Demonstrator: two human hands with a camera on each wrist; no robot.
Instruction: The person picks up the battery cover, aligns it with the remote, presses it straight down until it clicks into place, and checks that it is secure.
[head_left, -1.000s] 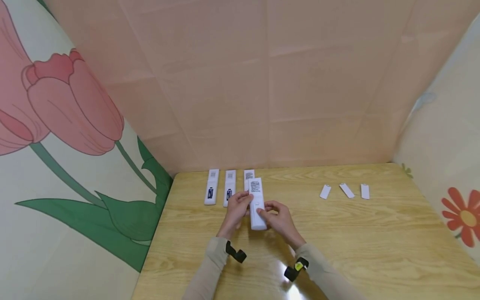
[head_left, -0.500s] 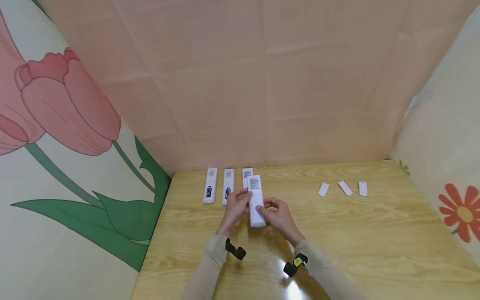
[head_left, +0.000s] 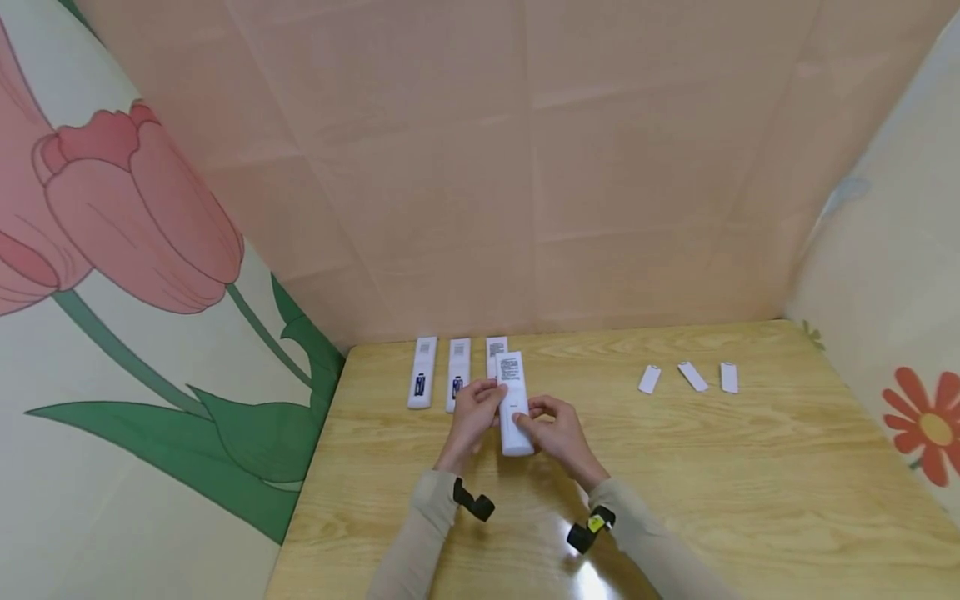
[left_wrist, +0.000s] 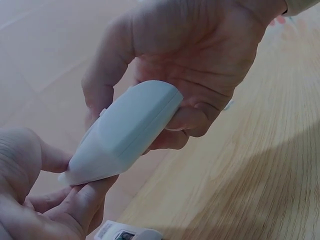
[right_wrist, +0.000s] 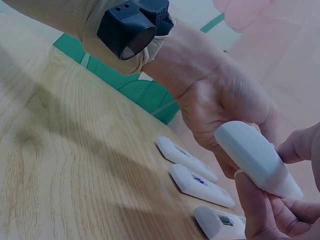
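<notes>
Both hands hold a white remote control above the table, its printed back facing up. My left hand grips its left side with thumb and fingers. On the right side, my right hand holds it, the thumb pressing on the back near the small latch mark. In the left wrist view the rounded end of the remote sits between the right hand and the left hand. The right wrist view has the same remote, with the right fingers under it.
Three more white remotes lie face down at the back: one far left, one beside it, one partly hidden. Batteries show in the two left ones. Three small white battery covers lie at right on the wooden table.
Hands and remote stay almost in place. The cover outline on the remote's back, faintly seen before, is less distinct now. The head view shifts slightly.
</notes>
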